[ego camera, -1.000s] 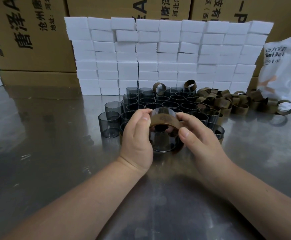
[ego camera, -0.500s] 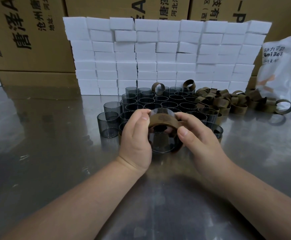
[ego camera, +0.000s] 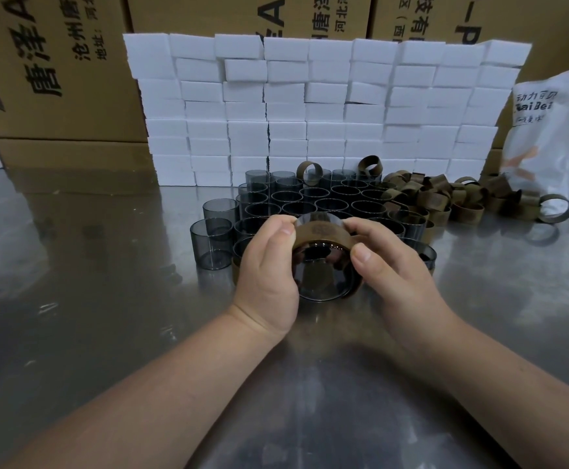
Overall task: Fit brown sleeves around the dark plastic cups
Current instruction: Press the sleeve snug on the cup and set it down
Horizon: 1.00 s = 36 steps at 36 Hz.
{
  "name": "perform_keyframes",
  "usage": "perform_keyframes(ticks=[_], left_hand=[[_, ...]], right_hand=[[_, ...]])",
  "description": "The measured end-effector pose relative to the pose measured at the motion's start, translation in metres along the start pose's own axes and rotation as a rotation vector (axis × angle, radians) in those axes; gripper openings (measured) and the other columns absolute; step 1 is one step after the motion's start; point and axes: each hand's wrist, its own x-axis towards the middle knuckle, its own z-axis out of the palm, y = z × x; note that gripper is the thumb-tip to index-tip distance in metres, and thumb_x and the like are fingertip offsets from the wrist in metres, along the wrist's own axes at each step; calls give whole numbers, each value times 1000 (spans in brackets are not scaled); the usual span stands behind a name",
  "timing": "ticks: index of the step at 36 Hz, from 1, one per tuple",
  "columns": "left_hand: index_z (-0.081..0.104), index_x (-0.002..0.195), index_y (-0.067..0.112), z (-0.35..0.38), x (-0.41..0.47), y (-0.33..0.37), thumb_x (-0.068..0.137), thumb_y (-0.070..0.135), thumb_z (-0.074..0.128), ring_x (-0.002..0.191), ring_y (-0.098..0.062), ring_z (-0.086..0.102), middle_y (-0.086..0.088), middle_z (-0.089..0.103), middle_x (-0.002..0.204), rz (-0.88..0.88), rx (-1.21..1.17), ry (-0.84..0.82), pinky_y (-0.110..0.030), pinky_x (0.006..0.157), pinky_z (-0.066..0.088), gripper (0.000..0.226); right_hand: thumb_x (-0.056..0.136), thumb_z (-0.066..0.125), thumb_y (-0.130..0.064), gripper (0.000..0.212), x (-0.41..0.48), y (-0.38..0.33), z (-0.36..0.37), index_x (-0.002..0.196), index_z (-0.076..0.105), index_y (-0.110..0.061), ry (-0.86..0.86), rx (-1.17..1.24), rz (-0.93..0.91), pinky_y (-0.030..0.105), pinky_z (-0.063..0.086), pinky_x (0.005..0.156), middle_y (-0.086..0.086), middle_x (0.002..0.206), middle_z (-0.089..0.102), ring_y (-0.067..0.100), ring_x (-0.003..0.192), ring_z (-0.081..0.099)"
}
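Two-handed, we hold one dark cup (ego camera: 323,282) at the counter (ego camera: 107,316).
Our left hand (ego camera: 269,265) and right hand (ego camera: 401,275) curl round it and its brown sleeve (ego camera: 320,233); bare cups (ego camera: 310,198) crowd behind, loose sleeves (ego camera: 438,201) beside them.

White foam blocks (ego camera: 327,106) are stacked as a wall at rear of steel table (ego camera: 73,299). Printed cardboard boxes (ego camera: 56,62) are seen behind; white plastic bag (ego camera: 553,137) is set at far rt.
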Motion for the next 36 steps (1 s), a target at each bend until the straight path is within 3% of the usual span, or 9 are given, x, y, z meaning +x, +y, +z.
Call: perform_keyframes(ticks=[8, 11, 17, 21, 24, 27, 29, 32, 36], left_hand=[[54, 72, 13, 0, 0, -2, 84, 32, 31, 71, -16, 52, -5, 55, 70, -22, -1, -4, -32, 67, 44, 32], [55, 71, 14, 0, 0, -2, 84, 32, 32, 70, -15, 53, -4, 56, 69, -36, -16, -11, -29, 65, 44, 32], [56, 73, 14, 1, 2, -1, 83, 33, 34, 71, -15, 54, -5, 57, 70, -48, -31, -23, -27, 64, 45, 31], [56, 73, 13, 1, 1, -1, 82, 33, 34, 70, -13, 55, -2, 58, 69, -56, -49, -29, -25, 63, 46, 31], [56, 74, 12, 1, 1, -1, 82, 34, 34, 70, -13, 55, -2, 57, 69, -52, -53, -33, -25, 62, 46, 32], [57, 73, 15, 1, 1, -3, 83, 32, 34, 68, -10, 55, 2, 58, 67, -51, -65, -46, -20, 60, 46, 30], [58, 73, 18, 0, 2, -4, 82, 31, 34, 68, -7, 55, 5, 59, 66, -66, -68, -70, -18, 61, 46, 29], [59, 76, 24, -2, 3, -6, 79, 32, 35, 72, -8, 57, 6, 62, 71, -120, -64, -133, -20, 64, 46, 26], [48, 100, 26, 0, -3, -6, 78, 44, 38, 103, -23, 55, -4, 57, 103, -163, 9, -302, -44, 94, 44, 30]], right_hand=[[79, 54, -32, 25, -1, -2, 2, 103, 60, -26, 21, 34, 43, 50, 51, 81, 16, 99, 64, 33, 95, 62], [73, 58, -42, 34, -1, -4, 3, 103, 60, -26, 34, 34, 55, 56, 48, 80, 24, 101, 60, 42, 96, 57], [70, 54, -50, 48, -1, -7, 5, 108, 59, -21, 43, 28, 59, 57, 47, 80, 24, 102, 59, 44, 96, 55], [74, 59, -42, 36, -1, -9, 6, 105, 60, -23, 59, 50, 72, 60, 46, 82, 26, 103, 59, 47, 97, 54], [79, 52, -32, 27, 0, -10, 7, 103, 60, -22, 76, 58, 79, 61, 45, 81, 29, 103, 57, 49, 98, 52], [76, 58, -37, 29, 0, -8, 6, 102, 61, -24, 70, 57, 66, 61, 45, 81, 30, 102, 56, 48, 95, 54], [70, 59, -45, 35, 0, -5, 5, 100, 62, -28, 68, 53, 52, 56, 48, 80, 25, 100, 59, 38, 91, 59], [68, 57, -45, 35, 1, 0, 1, 100, 61, -32, 52, 4, 7, 39, 49, 86, -5, 95, 65, 17, 94, 61], [66, 49, -50, 42, 3, 5, -3, 107, 50, -42, 59, -160, -18, 27, 41, 93, -25, 102, 57, 1, 102, 53]])
